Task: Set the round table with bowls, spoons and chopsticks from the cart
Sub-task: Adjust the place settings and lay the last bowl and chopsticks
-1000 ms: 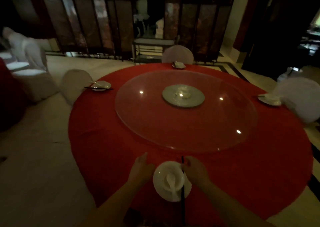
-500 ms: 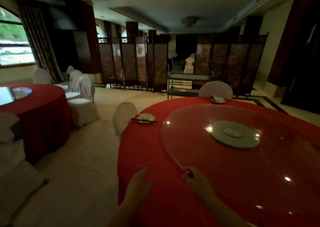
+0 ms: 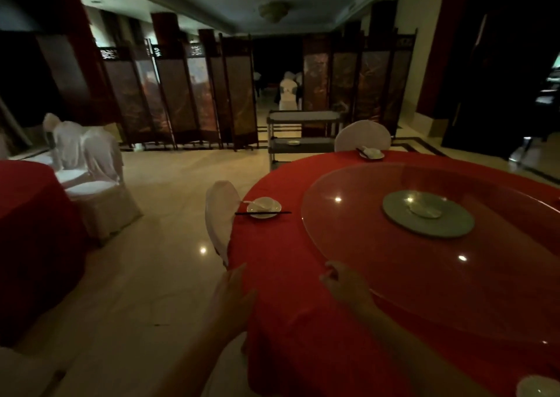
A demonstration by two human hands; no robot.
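The round table (image 3: 303, 275) with a red cloth fills the right half, a glass turntable (image 3: 394, 260) on its middle. One place setting (image 3: 263, 207) lies at the left edge: a white bowl on a plate with a spoon, black chopsticks in front. A second setting (image 3: 370, 153) lies at the far edge. Part of a white bowl (image 3: 536, 386) shows at the bottom right corner. The cart (image 3: 301, 137) stands beyond the table with one small dish on its lower shelf. My left hand (image 3: 233, 299) hovers open at the table's left edge. My right hand (image 3: 345, 284) is over the cloth, fingers loosely curled, holding nothing.
White-covered chairs stand at the table's left (image 3: 219, 217) and far side (image 3: 362, 137). Another red table (image 3: 27, 214) with covered chairs (image 3: 97, 190) is at the left. Folding wooden screens (image 3: 181, 99) line the back. Pale tiled floor (image 3: 157, 260) stretches between the tables toward the cart.
My view has lifted and swung left, away from the setting in front of me. Both hands have let go of that bowl and chopsticks and now hang free over the table edge.
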